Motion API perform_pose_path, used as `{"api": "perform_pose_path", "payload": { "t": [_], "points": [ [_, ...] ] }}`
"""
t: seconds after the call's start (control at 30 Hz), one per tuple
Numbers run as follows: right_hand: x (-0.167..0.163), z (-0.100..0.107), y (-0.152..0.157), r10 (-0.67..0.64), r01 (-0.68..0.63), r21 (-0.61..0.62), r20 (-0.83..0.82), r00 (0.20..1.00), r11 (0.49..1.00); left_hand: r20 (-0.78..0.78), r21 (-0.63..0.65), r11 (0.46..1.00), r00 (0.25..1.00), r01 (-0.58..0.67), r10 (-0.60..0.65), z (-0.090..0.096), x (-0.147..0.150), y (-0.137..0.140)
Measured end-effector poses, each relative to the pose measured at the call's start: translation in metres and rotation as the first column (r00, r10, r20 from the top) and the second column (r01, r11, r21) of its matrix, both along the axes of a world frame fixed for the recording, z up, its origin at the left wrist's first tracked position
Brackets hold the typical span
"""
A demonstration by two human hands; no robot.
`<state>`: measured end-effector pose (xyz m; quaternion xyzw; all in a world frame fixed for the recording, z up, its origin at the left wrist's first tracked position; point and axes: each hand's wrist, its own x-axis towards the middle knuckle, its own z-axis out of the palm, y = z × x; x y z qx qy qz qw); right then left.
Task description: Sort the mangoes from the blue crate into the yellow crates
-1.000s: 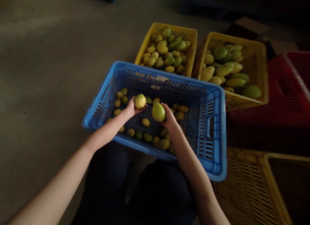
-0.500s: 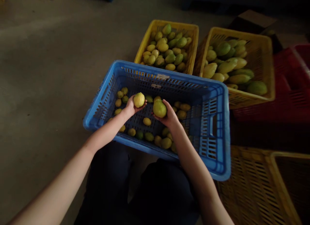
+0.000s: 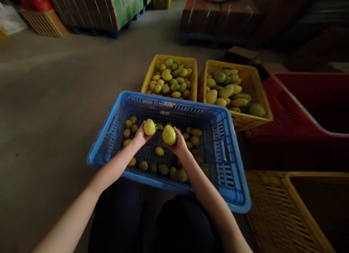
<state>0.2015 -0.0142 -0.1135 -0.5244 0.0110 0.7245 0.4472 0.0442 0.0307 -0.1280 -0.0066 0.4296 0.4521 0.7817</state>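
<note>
Floor left, crate upper right; mid-frame, my left hand cups one fruit, right hand another fruit, narrow end up.

No readable text, pale patches on blue crate, illegible

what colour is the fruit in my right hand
The fruit in your right hand is yellow-green, clearest in the head view.

Right fingers: partly hidden by fruit
Red crate: cut off at right
White labels: too small to read
</note>
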Motion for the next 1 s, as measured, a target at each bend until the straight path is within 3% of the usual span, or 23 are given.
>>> {"api": "perform_pose_path", "payload": {
  "t": [0.13,0.23,0.33,0.43,0.57,0.67,0.83,0.9,1.0],
  "points": [
    [-0.001,0.0,-0.002,-0.091,0.094,0.071,-0.044,0.995,0.993,0.059,0.06,0.997,0.997,0.04,-0.044,0.006,0.001,-0.004],
    [0.001,0.001,-0.004,0.0,0.024,0.207,-0.113,0.994,0.978,-0.051,0.194,0.973,0.992,0.121,-0.114,0.009,0.001,-0.008],
    [0.002,0.0,-0.007,0.124,-0.096,0.429,-0.037,0.992,0.898,-0.245,0.42,0.877,0.96,0.232,-0.136,0.008,0.001,-0.013],
    [0.002,-0.002,-0.01,0.126,-0.152,0.549,0.087,0.988,0.822,-0.362,0.547,0.777,0.925,0.311,-0.115,0.006,0.002,-0.017],
    [0.001,-0.002,-0.013,0.122,-0.176,0.57,0.131,0.984,0.803,-0.432,0.609,0.701,0.896,0.371,-0.099,0.004,0.002,-0.02],
    [0.003,-0.002,-0.013,0.114,-0.163,0.57,0.122,0.986,0.805,-0.436,0.628,0.674,0.893,0.388,-0.108,0.004,0.002,-0.019],
    [0.006,-0.007,-0.007,0.139,-0.126,0.459,0.005,0.99,0.88,-0.409,0.613,0.721,0.91,0.323,-0.06,0.006,0.006,-0.018],
    [0.007,-0.008,-0.004,0.065,-0.031,0.397,-0.072,0.995,0.917,-0.397,0.581,0.764,0.917,0.279,-0.033,0.006,0.007,-0.017],
    [0.011,-0.009,-0.002,-0.085,0.14,0.333,-0.174,0.981,0.932,-0.327,0.465,0.862,0.944,0.2,-0.042,0.007,0.009,-0.014]
  ]
}}
